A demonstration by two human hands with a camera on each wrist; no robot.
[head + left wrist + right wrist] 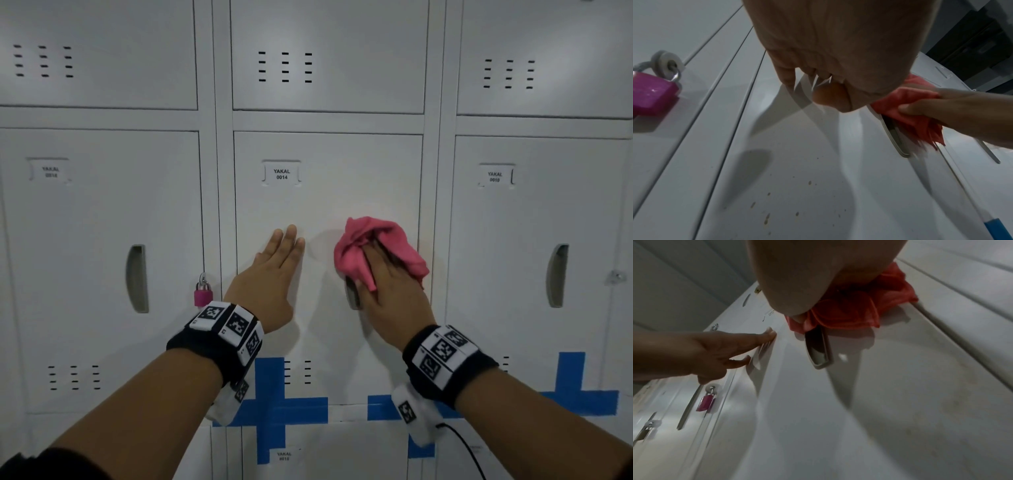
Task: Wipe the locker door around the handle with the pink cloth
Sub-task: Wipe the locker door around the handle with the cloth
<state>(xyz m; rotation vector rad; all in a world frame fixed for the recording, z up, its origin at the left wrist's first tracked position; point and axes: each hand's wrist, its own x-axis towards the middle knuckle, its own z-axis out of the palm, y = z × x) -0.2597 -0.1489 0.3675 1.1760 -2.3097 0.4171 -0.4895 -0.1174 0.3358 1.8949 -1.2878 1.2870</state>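
The grey locker door (325, 205) labelled 0014 fills the middle of the head view. My right hand (385, 274) grips a bunched pink cloth (376, 240) and presses it against the door over the top of the recessed handle (352, 296). Only the handle's lower end shows below the cloth. In the left wrist view the thumb and fingers pinch the cloth (906, 104) beside the handle (897, 139). The right wrist view shows the cloth (849, 313) above the handle (819, 352). My left hand (284, 253) lies flat on the door, left of the handle, fingers straight.
A pink padlock (203, 294) hangs on the frame just left of my left wrist. Neighbouring lockers with handles (137, 277) (556, 274) stand either side. Blue tape crosses (274, 407) mark the door's lower part. A black cable (462, 445) trails from my right wrist.
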